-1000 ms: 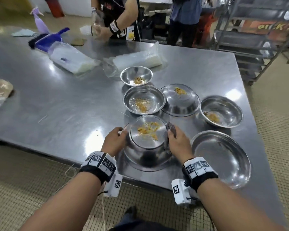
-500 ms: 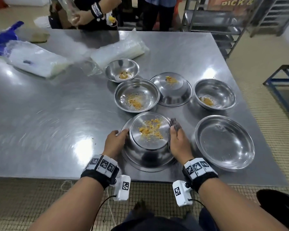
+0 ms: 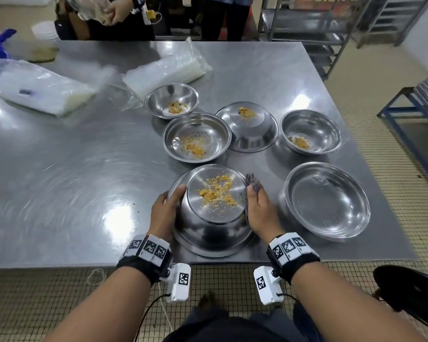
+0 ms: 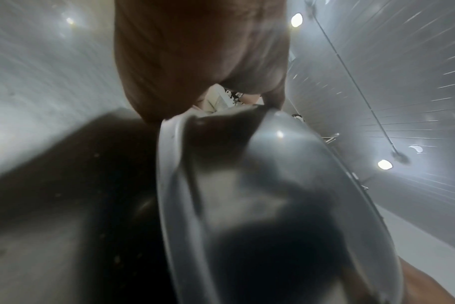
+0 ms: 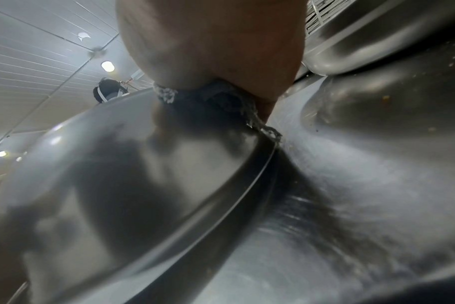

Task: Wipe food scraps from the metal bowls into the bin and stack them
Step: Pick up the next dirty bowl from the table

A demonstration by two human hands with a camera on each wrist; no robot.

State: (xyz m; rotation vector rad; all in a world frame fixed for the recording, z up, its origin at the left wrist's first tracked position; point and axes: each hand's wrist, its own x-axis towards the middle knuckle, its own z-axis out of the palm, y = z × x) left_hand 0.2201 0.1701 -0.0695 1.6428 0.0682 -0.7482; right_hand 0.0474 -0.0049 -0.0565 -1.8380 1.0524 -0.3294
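The left hand [image 3: 164, 210] grasps the left side of the upturned bowl [image 3: 214, 213] at the near tabletop [image 3: 59, 183] edge; scraps [image 3: 216, 191] lie on its base; the right hand [image 3: 258, 208], equally near, presses a cloth [image 3: 252, 181] against its right side.

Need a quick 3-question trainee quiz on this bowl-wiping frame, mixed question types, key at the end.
1. True or false: the upturned bowl between the hands carries its scraps on the outside of its base.
2. Which hand holds the grey cloth? A) left hand B) right hand C) neither
3. How many bowls on the steel table show no scraps, and where?

Key:
1. True. It lies rim down, with the orange crumbs on top.
2. B. The cloth is pressed against the bowl's right side.
3. One: the large empty bowl to the right of the held one.
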